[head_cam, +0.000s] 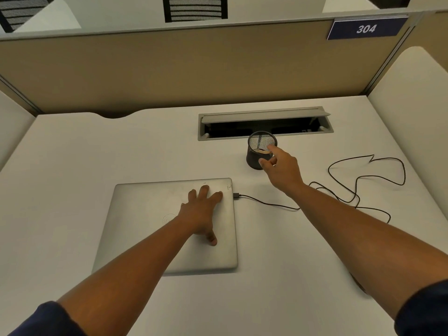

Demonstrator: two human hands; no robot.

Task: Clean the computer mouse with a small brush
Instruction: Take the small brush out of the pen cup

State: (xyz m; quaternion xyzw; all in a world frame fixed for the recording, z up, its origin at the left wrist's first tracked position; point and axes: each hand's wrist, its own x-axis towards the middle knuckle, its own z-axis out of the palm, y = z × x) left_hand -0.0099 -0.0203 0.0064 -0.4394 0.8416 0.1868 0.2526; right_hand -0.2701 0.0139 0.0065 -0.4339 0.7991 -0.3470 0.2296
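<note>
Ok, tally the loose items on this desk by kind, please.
Closed laptop: 1
Mesh cup: 1
Black cable: 1
Total: 3
No mouse is in view; a brownish item in the cup is unclear.

Office or library study carrel: tan partition panels behind the white surface, number plate (reads 304) on the partition, mesh chairs beyond it.

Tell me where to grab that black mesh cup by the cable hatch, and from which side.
Grip the mesh cup round its side wall, coming from the near right, where the right hand already reaches. It stands upright and round, its left side and far rim free; the wall suits a wrap grip.
</note>
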